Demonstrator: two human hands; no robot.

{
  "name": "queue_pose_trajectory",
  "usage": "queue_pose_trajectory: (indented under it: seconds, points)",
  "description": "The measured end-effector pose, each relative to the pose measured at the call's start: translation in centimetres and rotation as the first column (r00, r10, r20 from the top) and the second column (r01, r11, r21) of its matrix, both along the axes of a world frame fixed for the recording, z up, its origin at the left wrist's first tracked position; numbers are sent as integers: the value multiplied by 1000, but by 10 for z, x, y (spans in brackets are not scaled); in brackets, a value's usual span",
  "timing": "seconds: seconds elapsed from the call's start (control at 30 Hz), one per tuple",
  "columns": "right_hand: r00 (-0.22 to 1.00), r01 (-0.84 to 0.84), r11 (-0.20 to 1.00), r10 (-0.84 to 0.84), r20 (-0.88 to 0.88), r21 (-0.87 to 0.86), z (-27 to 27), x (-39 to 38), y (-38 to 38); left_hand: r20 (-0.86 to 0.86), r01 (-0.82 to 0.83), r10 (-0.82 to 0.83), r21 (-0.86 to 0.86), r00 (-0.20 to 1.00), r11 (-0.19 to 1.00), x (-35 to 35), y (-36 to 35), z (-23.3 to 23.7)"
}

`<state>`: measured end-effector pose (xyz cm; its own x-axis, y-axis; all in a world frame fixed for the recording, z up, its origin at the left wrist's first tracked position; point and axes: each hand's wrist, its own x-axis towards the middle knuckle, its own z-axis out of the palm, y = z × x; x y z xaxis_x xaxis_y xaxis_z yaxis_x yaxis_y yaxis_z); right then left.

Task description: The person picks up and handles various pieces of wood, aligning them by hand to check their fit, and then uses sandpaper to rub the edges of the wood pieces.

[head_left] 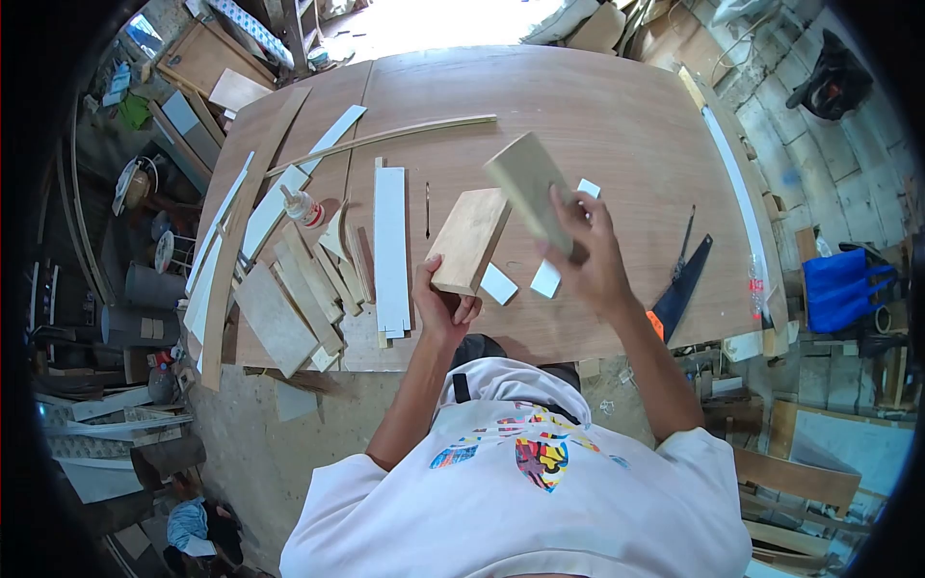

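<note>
My left hand (449,302) grips the near end of a thick wooden block (470,239), fingers under it and thumb on its side. Its broad pale face is turned up above the workbench. In my right hand (593,249) is a flat wooden board (528,183), tilted upright just right of the block and slightly blurred. The two pieces overlap at their near edges in this view. Small white-faced pieces lie around the hands: one white piece (498,285) below the block, another white piece (545,279) under my right hand, and a third white piece (589,188) behind it.
Wood strips and offcuts (299,275) pile up on the left of the workbench (617,106), with a glue bottle (304,208) among them. A long white board (391,250) and a thin dark tool (428,210) lie left of centre. A handsaw (686,289) rests at right.
</note>
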<state>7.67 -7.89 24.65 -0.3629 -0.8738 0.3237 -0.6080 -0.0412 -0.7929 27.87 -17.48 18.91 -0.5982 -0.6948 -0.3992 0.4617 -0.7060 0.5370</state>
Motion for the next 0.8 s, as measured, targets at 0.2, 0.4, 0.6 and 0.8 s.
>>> queue_pose_trajectory:
  seconds: [0.2, 0.4, 0.6, 0.8]
  points:
    - [910, -145, 989, 138, -391, 12, -15, 20, 18, 24, 55, -54, -18, 998, 998, 8, 7, 4]
    - [940, -26, 999, 18, -341, -21, 3, 12, 7, 106, 61, -53, -69, 993, 996, 6, 0, 2]
    - [878, -141, 990, 119, -464, -14, 0, 37, 19, -94, 157, -166, -96, 982, 983, 14, -6, -10]
    - [942, -100, 993, 75, -326, -59, -20, 38, 9, -61, 55, -61, -85, 996, 995, 8, 11, 1]
